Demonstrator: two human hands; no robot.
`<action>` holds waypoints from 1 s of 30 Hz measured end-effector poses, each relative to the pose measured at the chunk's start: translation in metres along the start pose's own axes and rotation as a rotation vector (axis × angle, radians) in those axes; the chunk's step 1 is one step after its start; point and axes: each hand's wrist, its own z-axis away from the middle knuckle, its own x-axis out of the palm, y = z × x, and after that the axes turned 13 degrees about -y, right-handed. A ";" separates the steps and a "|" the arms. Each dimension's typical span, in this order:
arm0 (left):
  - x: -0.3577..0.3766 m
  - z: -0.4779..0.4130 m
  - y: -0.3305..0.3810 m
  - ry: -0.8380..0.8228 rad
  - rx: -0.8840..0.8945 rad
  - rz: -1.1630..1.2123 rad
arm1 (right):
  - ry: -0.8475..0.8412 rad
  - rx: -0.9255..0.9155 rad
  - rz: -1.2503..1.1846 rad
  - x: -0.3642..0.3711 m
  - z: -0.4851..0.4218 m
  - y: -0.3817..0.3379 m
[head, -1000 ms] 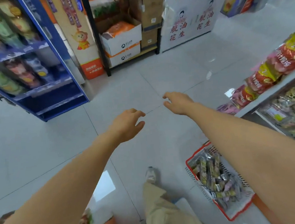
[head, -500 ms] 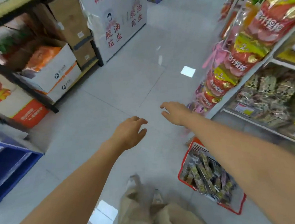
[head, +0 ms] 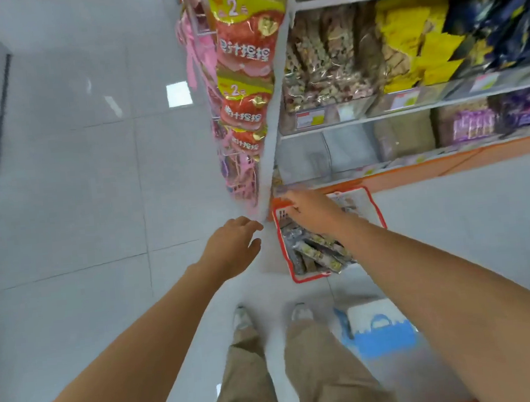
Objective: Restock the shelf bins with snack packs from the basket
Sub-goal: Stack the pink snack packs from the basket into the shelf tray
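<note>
A red-rimmed basket (head: 377, 210) stands on the floor at the foot of the shelf, holding several long snack packs (head: 314, 252). My right hand (head: 309, 208) hovers over the basket's far left corner, fingers relaxed and empty. My left hand (head: 232, 247) hangs over the floor just left of the basket, fingers loosely spread, holding nothing. The shelf bins (head: 325, 67) sit on the right; the middle row holds clear-wrapped nut bars and yellow packs, and a bin on the lowest row (head: 323, 154) looks nearly bare.
Red and yellow snack bags (head: 244, 55) and pink packs hang on the shelf's end. A blue and white bag (head: 377, 325) lies on the floor by my right foot. Grey tiled floor spreads to the left.
The view has swung right toward the shelf. My right hand has moved over the basket; my left hand has drawn close beside it. Both stay empty.
</note>
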 end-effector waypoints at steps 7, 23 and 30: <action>0.077 -0.090 0.012 -0.139 0.083 -0.077 | -0.005 0.160 0.004 0.074 -0.010 0.089; 0.298 -0.298 -0.058 -0.283 0.009 -0.250 | -0.136 0.297 -0.003 0.298 -0.143 0.259; 0.358 -0.333 -0.090 -0.313 -0.019 -0.231 | -0.167 0.326 0.169 0.346 -0.167 0.284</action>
